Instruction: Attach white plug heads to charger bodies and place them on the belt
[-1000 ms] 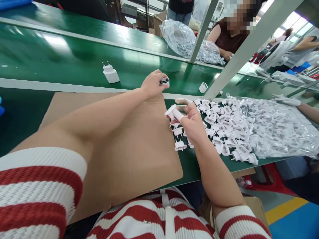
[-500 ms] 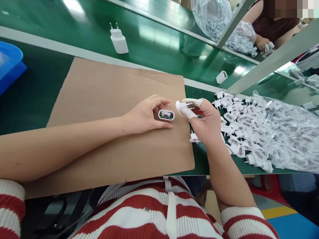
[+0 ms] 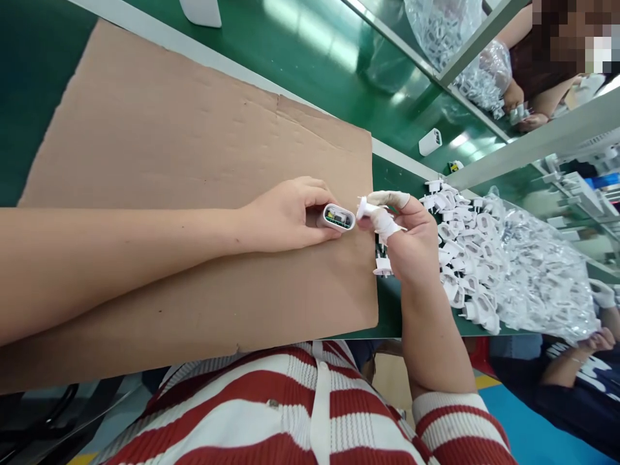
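Note:
Over the cardboard sheet (image 3: 203, 155), my left hand (image 3: 295, 216) grips a white charger housing (image 3: 338, 217). Its oval end faces right and is uncovered, showing a green circuit board and a yellow part inside. Just to the right, my right hand (image 3: 404, 226), with white covers on some fingers, pinches a white plug cap (image 3: 365, 208) between thumb and fingers. The cap is close to the housing's uncovered end, with a small gap between them. Below my right fingers, another plug cap (image 3: 383, 266) lies at the cardboard's right edge.
Loose white plug caps (image 3: 455, 245) are heaped right of my right hand, beside a clear plastic bag (image 3: 547, 265) full of them. A white housing (image 3: 430, 142) and a charger (image 3: 202, 11) stand on the green surface beyond. Co-workers' hands (image 3: 600, 339) show at right and upper right.
The view has shifted, and the blue bin has left it. My hands have come closer together, bringing the plug cap nearer the housing. A co-worker's hands now show at the bag's right.

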`<state>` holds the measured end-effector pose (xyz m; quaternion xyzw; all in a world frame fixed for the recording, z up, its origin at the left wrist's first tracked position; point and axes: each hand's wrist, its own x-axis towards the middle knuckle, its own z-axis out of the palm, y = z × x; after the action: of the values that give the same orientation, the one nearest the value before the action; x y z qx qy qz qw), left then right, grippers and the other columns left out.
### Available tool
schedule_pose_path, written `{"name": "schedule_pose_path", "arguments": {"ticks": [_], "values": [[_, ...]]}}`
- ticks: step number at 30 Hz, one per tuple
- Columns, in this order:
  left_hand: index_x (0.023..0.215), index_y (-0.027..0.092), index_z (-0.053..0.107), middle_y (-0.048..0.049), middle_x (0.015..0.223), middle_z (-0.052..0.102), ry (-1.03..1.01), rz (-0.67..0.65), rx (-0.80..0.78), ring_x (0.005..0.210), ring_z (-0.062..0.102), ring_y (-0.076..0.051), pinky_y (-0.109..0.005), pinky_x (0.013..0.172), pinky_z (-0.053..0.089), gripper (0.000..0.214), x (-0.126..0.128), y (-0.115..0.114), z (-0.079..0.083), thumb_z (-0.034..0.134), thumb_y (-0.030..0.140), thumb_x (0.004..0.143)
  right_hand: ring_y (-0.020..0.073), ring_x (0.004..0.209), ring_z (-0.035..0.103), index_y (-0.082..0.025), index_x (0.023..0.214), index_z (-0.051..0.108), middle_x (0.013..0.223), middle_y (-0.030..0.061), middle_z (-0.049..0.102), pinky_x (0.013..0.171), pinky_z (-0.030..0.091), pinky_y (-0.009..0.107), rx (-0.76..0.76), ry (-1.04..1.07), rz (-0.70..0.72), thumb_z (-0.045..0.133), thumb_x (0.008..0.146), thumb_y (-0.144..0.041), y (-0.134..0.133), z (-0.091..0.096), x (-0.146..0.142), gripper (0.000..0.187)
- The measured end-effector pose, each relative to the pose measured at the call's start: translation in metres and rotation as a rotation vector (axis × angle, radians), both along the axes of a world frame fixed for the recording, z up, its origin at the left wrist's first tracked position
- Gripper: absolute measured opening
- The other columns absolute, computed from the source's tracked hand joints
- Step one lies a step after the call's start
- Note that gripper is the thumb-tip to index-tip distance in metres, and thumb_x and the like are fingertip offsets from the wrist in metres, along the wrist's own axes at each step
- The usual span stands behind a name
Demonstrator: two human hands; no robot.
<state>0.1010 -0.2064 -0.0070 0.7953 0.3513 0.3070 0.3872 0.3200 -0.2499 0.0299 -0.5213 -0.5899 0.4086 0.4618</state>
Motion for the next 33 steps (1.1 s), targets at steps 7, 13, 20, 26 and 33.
{"name": "schedule_pose_path", "arguments": {"ticks": [7,13,20,26,33], "values": [[0.102,0.025,0.08,-0.0061,0.099,0.073,0.006,-0.034,0.001,0.103,0.065,-0.029,-0.04,0.096,0.052,0.034,0.001,0.002,-0.001,0.073,0.052,0.085,0.0251,0.11,0.072,-0.031,0.131,0.066,0.127,0.0082,0.072,0.094,0.064,0.046,0.383,-0.402,-0.072,0.069,0.099,-0.035,-0.011,0.008,-0.002,0.032],[0.091,0.024,0.078,-0.0056,0.095,0.072,-0.015,-0.045,0.011,0.1,0.065,-0.028,-0.04,0.095,0.051,0.029,0.001,0.003,-0.003,0.073,0.052,0.085,0.0241,0.103,0.073,-0.03,0.12,0.073,0.117,0.0059,0.077,0.094,0.063,0.043,0.403,-0.608,0.101,0.069,0.099,-0.028,-0.017,0.007,-0.006,0.022],[0.087,0.023,0.076,-0.005,0.093,0.071,-0.012,-0.052,0.004,0.099,0.063,-0.028,-0.039,0.091,0.049,0.028,0.001,0.004,-0.004,0.072,0.051,0.085,0.0218,0.093,0.074,-0.031,0.118,0.075,0.109,0.004,0.079,0.088,0.063,0.04,0.477,-0.59,-0.039,0.068,0.1,-0.03,-0.013,-0.002,-0.013,0.019],[0.079,0.02,0.072,-0.007,0.092,0.071,-0.044,-0.078,0.048,0.094,0.062,-0.025,-0.04,0.087,0.05,0.023,0.0,0.003,-0.003,0.072,0.042,0.087,0.0235,0.093,0.073,-0.027,0.116,0.075,0.101,0.007,0.078,0.084,0.061,0.039,0.561,-0.743,0.064,0.062,0.103,-0.025,-0.013,-0.002,-0.021,0.019],[0.079,0.023,0.073,-0.0054,0.091,0.069,0.039,-0.034,-0.031,0.101,0.063,-0.031,-0.043,0.093,0.05,0.024,0.003,0.003,-0.002,0.075,0.046,0.081,0.0239,0.092,0.072,-0.03,0.12,0.073,0.111,0.0073,0.077,0.086,0.06,0.042,0.533,-0.724,-0.007,0.06,0.103,-0.029,-0.015,-0.002,-0.021,0.02]]}}
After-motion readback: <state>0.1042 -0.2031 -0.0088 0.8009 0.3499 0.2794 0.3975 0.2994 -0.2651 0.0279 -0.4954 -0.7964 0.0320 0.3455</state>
